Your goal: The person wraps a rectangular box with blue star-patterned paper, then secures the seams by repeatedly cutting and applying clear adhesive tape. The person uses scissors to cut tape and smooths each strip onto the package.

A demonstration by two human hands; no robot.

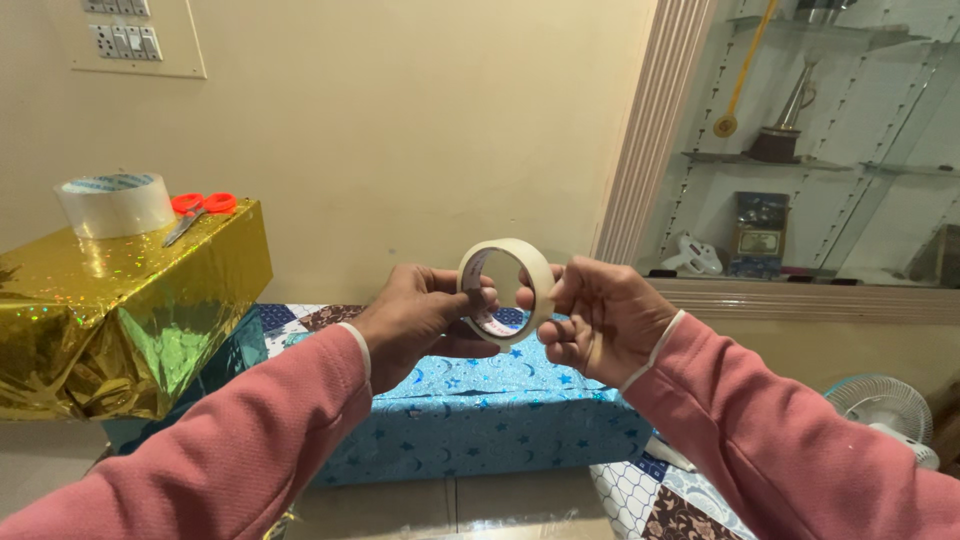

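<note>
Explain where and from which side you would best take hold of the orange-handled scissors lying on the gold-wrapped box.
Probably by the orange handle loops of the scissors, coming from above. They lie flat on top of the gold-wrapped box, loops toward the wall side and blades pointing toward the big clear tape roll, which crowds the blade end. Both hands are busy: left hand and right hand hold a small tape roll.

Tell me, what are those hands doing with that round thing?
A person in pink sleeves holds a roll of tape up with both hands. The left hand grips one side and the right hand pinches the other edge. Below lies a box in blue starry wrap. To the left, a gold-wrapped box carries a bigger clear tape roll and orange-handled scissors.
</note>
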